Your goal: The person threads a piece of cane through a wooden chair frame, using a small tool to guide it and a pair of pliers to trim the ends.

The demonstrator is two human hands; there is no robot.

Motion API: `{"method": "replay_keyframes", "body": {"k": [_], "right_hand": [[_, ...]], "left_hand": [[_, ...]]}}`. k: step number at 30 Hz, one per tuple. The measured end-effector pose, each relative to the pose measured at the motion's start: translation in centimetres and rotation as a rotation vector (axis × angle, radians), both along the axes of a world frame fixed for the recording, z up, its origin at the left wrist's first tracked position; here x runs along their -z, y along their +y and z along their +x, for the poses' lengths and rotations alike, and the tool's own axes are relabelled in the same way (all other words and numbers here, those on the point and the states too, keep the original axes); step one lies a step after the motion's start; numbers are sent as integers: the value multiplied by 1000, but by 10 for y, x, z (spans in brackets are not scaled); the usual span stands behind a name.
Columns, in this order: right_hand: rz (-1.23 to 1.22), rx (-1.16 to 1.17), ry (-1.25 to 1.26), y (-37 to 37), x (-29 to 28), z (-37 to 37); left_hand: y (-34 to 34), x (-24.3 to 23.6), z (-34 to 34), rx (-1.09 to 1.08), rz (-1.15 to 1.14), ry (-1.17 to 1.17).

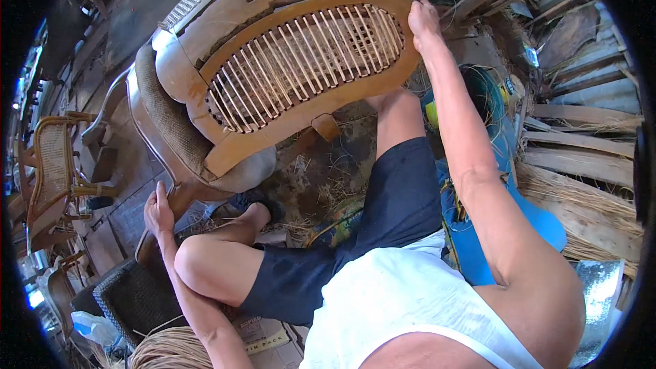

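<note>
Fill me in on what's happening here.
A seated person is handling a wooden chair. The right hand grips the end of its back, while the left hand is at the lower frame. Pale strands span the oval opening in the back. A coil of fibre lies at lower left.

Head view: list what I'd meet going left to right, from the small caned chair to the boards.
Small caned chair → left hand → oval panel of strung strands → right hand → pale wooden boards.
</note>
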State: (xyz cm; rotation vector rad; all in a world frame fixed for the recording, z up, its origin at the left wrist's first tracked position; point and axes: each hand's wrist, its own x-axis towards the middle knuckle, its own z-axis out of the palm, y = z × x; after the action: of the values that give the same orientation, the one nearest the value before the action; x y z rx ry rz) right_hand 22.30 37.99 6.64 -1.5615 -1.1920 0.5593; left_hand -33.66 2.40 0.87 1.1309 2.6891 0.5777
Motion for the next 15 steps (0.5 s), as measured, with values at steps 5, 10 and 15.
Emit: {"method": "replay_keyframes", "body": {"k": [5, 10, 15], "right_hand": [[-133, -27, -24, 1, -11, 3], [-201, -16, 1, -2, -16, 1], [-203, -31, -27, -3, -16, 24]], "left_hand": [[-2, -3, 0, 6, -50, -27], [0, -11, 4, -27, -116, -30], [-16, -23, 26, -178, -162, -86]]}}
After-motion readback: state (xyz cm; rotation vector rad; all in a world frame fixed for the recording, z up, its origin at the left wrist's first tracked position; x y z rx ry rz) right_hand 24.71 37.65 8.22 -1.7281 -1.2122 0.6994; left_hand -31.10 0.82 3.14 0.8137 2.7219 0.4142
